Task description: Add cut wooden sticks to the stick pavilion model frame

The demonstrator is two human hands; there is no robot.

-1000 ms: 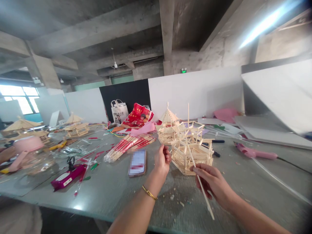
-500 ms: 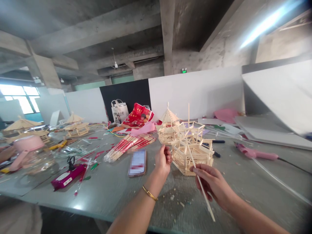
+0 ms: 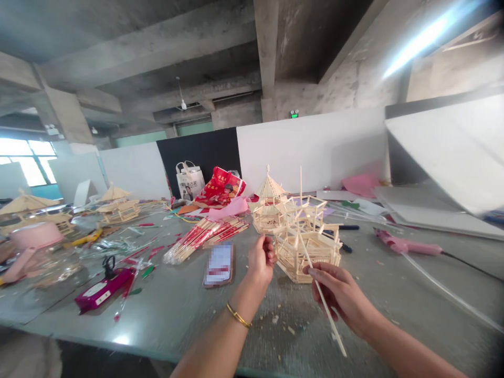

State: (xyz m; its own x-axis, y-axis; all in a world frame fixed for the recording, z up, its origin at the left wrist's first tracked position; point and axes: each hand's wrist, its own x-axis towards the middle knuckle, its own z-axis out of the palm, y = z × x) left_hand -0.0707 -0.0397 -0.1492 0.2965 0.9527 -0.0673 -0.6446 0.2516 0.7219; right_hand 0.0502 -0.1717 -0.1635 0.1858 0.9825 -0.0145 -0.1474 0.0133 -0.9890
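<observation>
A thin pale wooden stick is pinched between the thumb and fingers of my right hand. It slants from near the front of a wooden stick-built model down toward the table edge. My left hand, a gold bangle on its wrist, is close by the model's left side with fingers curled in. Whatever those fingers hold, if anything, is hidden. Behind the open railing-like frame stands a small pavilion with a pointed stick roof. One stick rises upright from the framework.
A phone lies left of my left hand, below bundled red-and-pale sticks. A pink hot glue gun with a black cord is at right. Further left are a magenta power strip, a pink-lidded clear vessel and other pavilion models.
The view has shifted slightly, so the background and table things sit a little further left. Both hands keep nearly the same pose, and the right still holds the stick.
</observation>
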